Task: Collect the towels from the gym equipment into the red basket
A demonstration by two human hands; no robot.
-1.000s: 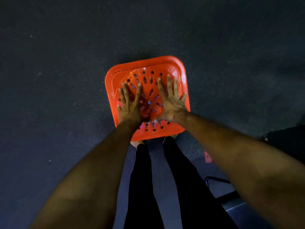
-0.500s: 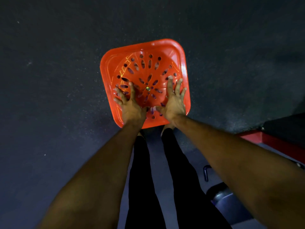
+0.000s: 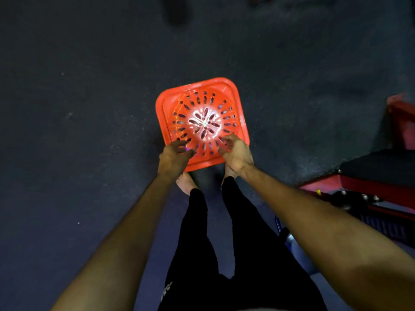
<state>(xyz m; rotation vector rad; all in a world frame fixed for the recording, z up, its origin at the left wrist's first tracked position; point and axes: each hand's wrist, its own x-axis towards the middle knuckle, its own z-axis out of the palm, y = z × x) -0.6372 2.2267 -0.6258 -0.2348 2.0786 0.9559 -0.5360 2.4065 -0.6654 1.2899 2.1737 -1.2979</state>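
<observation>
At frame centre, left hand (image 3: 174, 157) and right hand (image 3: 235, 151), fingers loosely curled, holding nothing, hover over the square red perforated plastic basket (image 3: 199, 90)

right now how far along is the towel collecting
Done: nothing visible; the red basket on the floor holds no towels. In hand: left hand and right hand hover over its near edge, holding nothing. Left: every towel; none are in view.
</observation>
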